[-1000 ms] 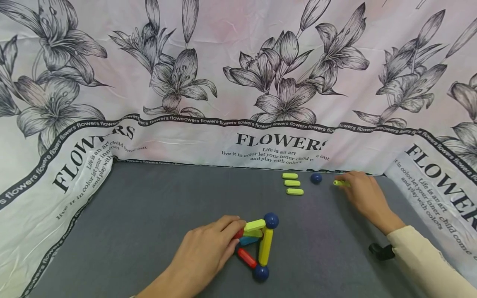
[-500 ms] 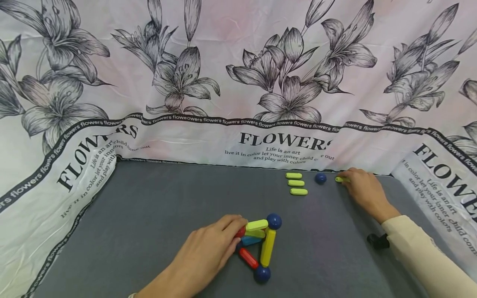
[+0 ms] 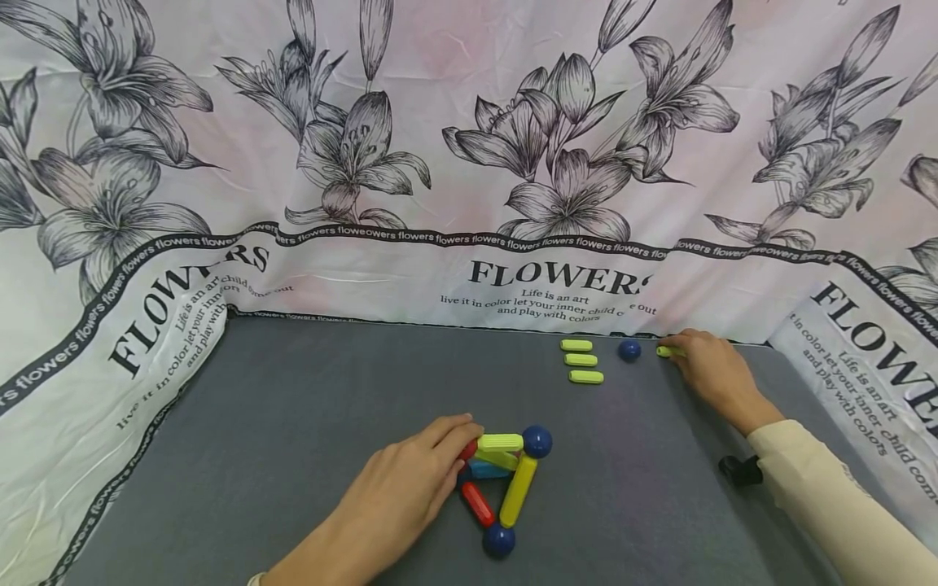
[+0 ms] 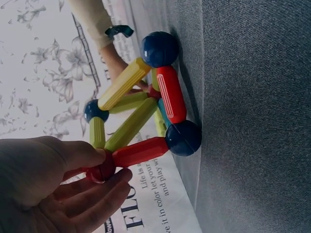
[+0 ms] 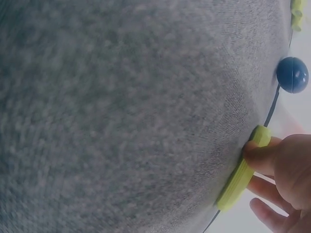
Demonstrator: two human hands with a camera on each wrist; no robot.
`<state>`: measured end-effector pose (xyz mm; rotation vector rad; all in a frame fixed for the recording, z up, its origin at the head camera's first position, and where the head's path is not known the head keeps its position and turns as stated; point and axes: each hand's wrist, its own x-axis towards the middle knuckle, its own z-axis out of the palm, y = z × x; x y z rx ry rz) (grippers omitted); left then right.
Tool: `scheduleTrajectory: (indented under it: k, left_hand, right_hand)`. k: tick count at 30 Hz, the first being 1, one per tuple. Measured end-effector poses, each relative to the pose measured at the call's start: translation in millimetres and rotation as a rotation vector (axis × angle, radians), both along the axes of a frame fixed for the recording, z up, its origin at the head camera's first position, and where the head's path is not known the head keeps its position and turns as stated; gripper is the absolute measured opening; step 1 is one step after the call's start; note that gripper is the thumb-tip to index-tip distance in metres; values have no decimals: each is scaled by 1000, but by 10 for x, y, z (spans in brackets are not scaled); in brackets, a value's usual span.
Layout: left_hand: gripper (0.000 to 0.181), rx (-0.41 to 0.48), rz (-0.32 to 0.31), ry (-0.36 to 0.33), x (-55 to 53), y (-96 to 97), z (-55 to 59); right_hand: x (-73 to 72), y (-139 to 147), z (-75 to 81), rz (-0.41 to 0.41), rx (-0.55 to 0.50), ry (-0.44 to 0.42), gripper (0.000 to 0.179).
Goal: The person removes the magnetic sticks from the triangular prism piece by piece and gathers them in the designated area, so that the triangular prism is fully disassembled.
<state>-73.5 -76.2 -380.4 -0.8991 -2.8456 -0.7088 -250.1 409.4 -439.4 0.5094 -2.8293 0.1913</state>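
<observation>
My left hand pinches a red ball at the corner of a frame built from magnetic rods and balls. That frame has red rods, a yellow rod, lime-green rods, a blue rod and dark blue balls. In the left wrist view it stands on the grey surface on two blue balls, part of it hidden by my fingers. At the far right my right hand pinches a single lime-green rod, which lies close along the grey surface.
Three lime-green rods lie in a stack of rows near the back edge. A loose dark blue ball sits between them and my right hand. Behind the grey table hangs a flower-printed cloth, which also borders both sides.
The head view has shifted slightly. My left hand has tilted the frame a little, its lower blue ball moving left. My right hand, with the lime-green rod, has moved slightly toward the back edge.
</observation>
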Motion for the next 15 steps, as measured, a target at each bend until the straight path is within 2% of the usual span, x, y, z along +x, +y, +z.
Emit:
scheduleTrajectory:
  k: [10,15]
  left_hand:
    - [40,-7,-3,24,-2,-15,-1]
    - [40,-18,-6,6,-2,-9,1]
  right_hand:
    - [-5,-6,5,11,10,24,24]
    - [3,-8,9,-6,24,10,24]
